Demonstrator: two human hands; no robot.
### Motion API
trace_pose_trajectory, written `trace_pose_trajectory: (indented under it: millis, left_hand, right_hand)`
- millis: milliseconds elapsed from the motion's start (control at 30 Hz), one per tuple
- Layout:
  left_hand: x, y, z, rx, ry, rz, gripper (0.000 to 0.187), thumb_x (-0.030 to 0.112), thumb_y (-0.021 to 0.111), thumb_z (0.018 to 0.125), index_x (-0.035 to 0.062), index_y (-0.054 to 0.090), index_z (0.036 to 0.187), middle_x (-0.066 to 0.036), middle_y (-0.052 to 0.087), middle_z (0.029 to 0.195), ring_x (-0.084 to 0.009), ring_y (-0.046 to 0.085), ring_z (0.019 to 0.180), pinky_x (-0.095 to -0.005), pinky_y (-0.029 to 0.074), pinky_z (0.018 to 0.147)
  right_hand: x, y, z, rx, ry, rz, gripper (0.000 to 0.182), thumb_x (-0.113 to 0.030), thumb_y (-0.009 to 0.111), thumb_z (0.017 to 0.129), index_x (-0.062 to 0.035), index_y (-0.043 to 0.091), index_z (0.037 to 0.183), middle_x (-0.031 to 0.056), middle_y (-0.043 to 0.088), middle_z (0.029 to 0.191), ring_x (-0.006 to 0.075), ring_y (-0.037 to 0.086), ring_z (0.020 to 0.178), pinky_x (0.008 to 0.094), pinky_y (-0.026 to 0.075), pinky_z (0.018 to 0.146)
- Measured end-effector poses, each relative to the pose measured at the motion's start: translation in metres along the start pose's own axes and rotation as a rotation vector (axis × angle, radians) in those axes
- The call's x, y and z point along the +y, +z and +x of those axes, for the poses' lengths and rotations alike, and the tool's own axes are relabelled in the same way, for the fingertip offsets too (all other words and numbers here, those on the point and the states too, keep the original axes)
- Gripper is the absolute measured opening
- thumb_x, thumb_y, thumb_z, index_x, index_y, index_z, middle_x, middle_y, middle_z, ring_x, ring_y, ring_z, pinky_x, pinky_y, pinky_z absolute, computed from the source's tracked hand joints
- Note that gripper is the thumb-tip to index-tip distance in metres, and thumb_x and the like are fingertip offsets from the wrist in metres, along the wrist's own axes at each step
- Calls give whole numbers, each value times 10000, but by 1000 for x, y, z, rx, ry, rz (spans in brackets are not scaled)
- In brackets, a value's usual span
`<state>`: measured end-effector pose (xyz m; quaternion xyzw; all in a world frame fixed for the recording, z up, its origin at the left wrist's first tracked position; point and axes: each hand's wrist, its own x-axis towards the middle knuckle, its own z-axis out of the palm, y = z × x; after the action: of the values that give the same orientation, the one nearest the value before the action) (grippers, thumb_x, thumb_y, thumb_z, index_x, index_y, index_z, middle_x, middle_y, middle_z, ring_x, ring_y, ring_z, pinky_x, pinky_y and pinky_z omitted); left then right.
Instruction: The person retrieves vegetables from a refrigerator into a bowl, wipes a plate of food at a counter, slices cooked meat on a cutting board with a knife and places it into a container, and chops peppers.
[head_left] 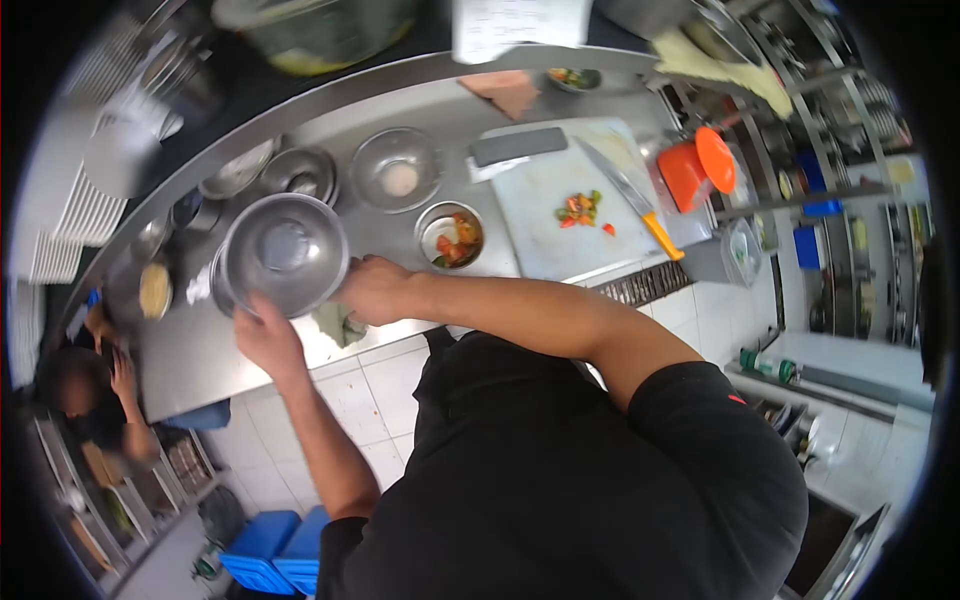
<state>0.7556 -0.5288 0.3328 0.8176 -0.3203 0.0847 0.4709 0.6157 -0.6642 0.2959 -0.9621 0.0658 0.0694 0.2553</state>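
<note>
A steel mixing bowl is tilted over the left part of the steel counter, its inside facing up. My left hand grips its near rim, thumb over the edge. At the bowl's right side, my right hand is closed, with a greenish cloth bunched beneath its fingers. Part of that grip is hidden behind the bowl and hand. Just beyond my right forearm stands a small steel bowl of cut vegetables. Behind it, a larger steel bowl has something pale at its bottom.
On the right, a white cutting board carries chopped vegetables, a dark grey slab and an orange-handled knife. An orange container stands past it. More steel bowls sit back left. Another person is at the counter's left end.
</note>
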Motion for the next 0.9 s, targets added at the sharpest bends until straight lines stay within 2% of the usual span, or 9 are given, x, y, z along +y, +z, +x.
trace_pose_trajectory:
  millis: [100,167,233,267,333,433,667,800,900]
  left_hand:
    - [30,55,-45,-191,-210,-329,256,178,570,1057,-12,691,936,-31,666,778,-111,571,673,-297,461,615]
    - [66,91,-68,-331,-366,-541,254,195,563,1073,-5,696,991,-7,665,820,-78,545,681,-278,454,610]
    - [110,117,-84,-512,-494,-683,259,216,561,1082,0,696,1036,-14,669,847,-71,541,684,-275,460,609]
    - [136,130,-88,-544,-513,-709,262,224,564,1082,3,696,1037,-20,670,852,-70,549,689,-272,465,600]
    - [192,156,-97,-609,-555,-758,268,241,571,1081,9,697,1038,-30,672,862,-66,563,698,-266,474,582]
    - [221,233,-118,-739,-371,-631,288,270,575,1074,-1,674,1069,-64,692,885,-115,634,674,-287,549,562]
    - [336,423,-152,-1027,-386,-506,310,245,627,1041,-64,593,1040,-144,655,819,-236,694,641,-363,635,633]
    - [365,519,-165,-1098,-438,-413,280,230,620,1042,-43,581,994,-130,649,806,-213,662,601,-333,595,561]
    - [377,539,-170,-1107,-483,-336,251,211,611,1046,-34,583,998,-108,651,803,-190,642,589,-321,569,525]
  right_hand:
    - [16,-61,-87,85,286,176,344,-233,716,830,-102,713,1148,144,705,1165,364,652,1130,477,561,907]
    - [73,-34,-155,596,213,-14,257,-215,676,860,-98,718,1085,138,687,1137,343,658,1073,475,575,845]
    - [117,-38,-242,647,575,-9,257,-181,666,868,-75,706,1099,133,666,1121,333,643,1073,475,556,891]
    - [149,-30,-289,747,682,-55,320,-202,738,876,-95,704,1176,125,652,1123,334,635,1089,457,546,917]
    - [196,-24,-375,722,949,-255,439,-188,760,858,-85,652,1271,148,633,1156,346,618,1109,456,535,939]
    - [239,-17,-458,525,1138,-190,553,-211,789,822,-77,601,1324,198,611,1190,363,623,1105,472,525,948]
    - [294,26,-488,597,861,-176,566,-124,696,878,-77,535,1418,171,632,1156,349,636,1063,440,547,900]
    - [291,20,-497,571,858,-124,501,-119,665,888,-70,550,1373,159,643,1131,346,641,1061,439,555,902]
    - [275,5,-515,537,884,-33,418,-120,645,892,-56,567,1297,157,647,1124,344,652,1064,447,571,883]
